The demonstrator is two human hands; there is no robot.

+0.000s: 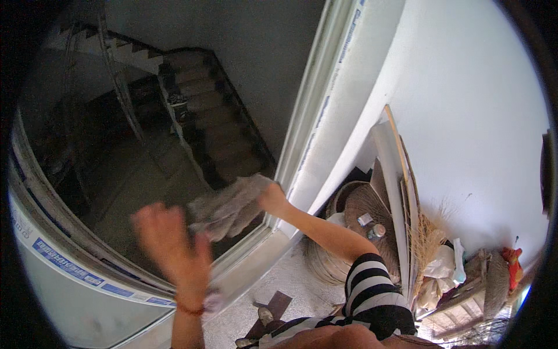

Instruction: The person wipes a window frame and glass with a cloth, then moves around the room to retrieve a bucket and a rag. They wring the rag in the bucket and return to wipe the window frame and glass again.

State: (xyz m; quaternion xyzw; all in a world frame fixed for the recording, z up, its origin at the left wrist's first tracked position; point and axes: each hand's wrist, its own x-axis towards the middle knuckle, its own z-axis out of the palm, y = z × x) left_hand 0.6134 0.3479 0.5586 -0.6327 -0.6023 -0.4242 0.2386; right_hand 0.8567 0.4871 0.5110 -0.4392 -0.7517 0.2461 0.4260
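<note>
My right hand (273, 199) grips a thin, greyish crumpled cloth (233, 207) near the right side of a white window frame (301, 126). The cloth spreads leftward, in front of a dark stairwell. To its left, my left hand (168, 244) is raised with fingers apart and holds nothing; motion blurs it. A red cord bracelet (189, 309) and a pale scrunchie (213, 301) are at the left wrist. Film bearing blue writing covers parts of the frame. Whether glass fills the part before my hands, I cannot tell.
Stairs (209, 104) with a dark handrail lie beyond the frame. At right, wicker baskets (327, 261) hold a small box (364, 219) and a jar (377, 231). Boards (392, 174) lean on the white wall beside a straw broom (420, 244) and plastic bags (438, 261).
</note>
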